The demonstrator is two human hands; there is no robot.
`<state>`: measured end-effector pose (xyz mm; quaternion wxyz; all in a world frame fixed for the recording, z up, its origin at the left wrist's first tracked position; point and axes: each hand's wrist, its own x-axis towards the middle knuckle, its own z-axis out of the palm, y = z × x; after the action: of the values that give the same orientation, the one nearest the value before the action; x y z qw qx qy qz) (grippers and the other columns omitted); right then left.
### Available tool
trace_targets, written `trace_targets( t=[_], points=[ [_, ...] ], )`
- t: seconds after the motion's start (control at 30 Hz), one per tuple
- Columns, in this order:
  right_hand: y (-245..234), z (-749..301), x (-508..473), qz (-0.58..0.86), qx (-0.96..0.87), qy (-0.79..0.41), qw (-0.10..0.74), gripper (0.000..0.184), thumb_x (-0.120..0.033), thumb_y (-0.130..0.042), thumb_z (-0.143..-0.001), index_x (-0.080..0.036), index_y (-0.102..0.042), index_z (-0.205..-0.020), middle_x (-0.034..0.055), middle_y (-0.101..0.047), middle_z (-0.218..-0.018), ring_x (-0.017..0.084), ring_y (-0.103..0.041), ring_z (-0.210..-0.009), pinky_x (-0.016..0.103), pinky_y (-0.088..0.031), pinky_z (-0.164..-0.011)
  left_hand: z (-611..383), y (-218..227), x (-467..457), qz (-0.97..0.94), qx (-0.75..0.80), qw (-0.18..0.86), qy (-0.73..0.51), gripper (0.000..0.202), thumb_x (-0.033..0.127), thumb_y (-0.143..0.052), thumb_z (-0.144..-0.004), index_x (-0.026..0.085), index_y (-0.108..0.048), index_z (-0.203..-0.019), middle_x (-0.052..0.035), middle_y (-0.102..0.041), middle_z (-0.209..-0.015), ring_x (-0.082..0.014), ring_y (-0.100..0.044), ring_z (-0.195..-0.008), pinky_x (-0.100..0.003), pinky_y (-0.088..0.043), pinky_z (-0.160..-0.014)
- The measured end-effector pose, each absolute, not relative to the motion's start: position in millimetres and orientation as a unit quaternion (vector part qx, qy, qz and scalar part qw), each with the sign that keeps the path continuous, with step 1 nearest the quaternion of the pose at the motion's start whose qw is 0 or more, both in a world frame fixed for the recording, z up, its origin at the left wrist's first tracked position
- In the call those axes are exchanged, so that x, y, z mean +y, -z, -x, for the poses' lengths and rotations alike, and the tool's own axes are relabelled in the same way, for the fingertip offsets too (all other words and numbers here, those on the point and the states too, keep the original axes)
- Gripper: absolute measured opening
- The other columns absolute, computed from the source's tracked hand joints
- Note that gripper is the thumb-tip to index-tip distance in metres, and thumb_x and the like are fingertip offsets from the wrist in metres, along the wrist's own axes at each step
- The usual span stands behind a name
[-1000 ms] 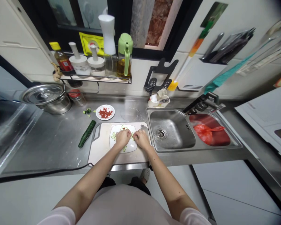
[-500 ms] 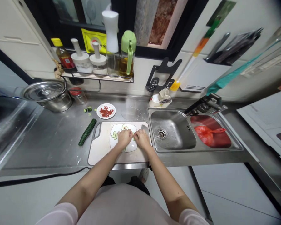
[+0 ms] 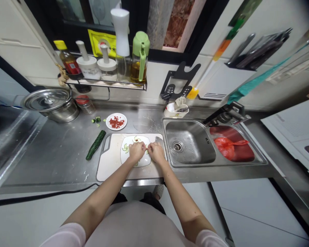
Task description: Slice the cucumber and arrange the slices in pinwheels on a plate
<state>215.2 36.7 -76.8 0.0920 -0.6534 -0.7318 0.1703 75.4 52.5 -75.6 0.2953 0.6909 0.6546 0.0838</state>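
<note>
A white plate (image 3: 128, 157) with several thin cucumber slices (image 3: 125, 148) lies on a pale cutting board (image 3: 110, 164) at the counter's front edge. My left hand (image 3: 136, 151) and my right hand (image 3: 156, 152) are over the plate, fingertips meeting near its right rim. Both hands have curled, pinched fingers; what they pinch is too small to make out, though green slices lie right at the fingertips. A knife blade (image 3: 159, 139) lies on the board behind my right hand. A half cucumber (image 3: 95, 145) rests on the steel counter left of the board.
A small dish of red bits (image 3: 116, 121) and cucumber ends (image 3: 97, 120) sit behind the board. A lidded steel pot (image 3: 51, 104) stands far left, a shelf of bottles (image 3: 105, 72) above. The sink (image 3: 189, 145) is right, with a red bag (image 3: 225, 145) in a basin.
My hands have drawn slightly closer together over the plate's right side. The view shifted a little; nothing else moved.
</note>
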Motion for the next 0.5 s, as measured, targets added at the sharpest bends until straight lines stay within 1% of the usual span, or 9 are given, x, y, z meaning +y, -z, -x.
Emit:
trace_targets(
  t=[0.33, 0.5],
  points=[
    [70.8, -218.6, 39.1, 0.654, -0.722, -0.189, 0.122, 0.014, -0.024, -0.052, -0.090, -0.021, -0.066, -0.089, 0.0070, -0.063, -0.090, 0.023, -0.051, -0.091, 0.030, -0.036, -0.078, -71.5, 71.5, 52.8, -0.672, 0.663, 0.310, -0.108, 0.012, 0.029, -0.056, -0.085, 0.024, -0.066, -0.090, -0.0034, -0.071, -0.095, -0.0232, -0.060, -0.098, -0.037, -0.033, -0.087],
    [72.3, -215.9, 40.1, 0.650, -0.729, -0.183, 0.111, 0.012, -0.023, -0.054, -0.089, -0.020, -0.066, -0.087, 0.0070, -0.062, -0.087, 0.022, -0.050, -0.088, 0.030, -0.035, -0.077, -73.1, 72.5, 53.1, -0.678, 0.661, 0.306, -0.103, 0.011, 0.029, -0.057, -0.085, 0.024, -0.066, -0.089, -0.0031, -0.072, -0.093, -0.0236, -0.060, -0.099, -0.037, -0.032, -0.087]
  ],
)
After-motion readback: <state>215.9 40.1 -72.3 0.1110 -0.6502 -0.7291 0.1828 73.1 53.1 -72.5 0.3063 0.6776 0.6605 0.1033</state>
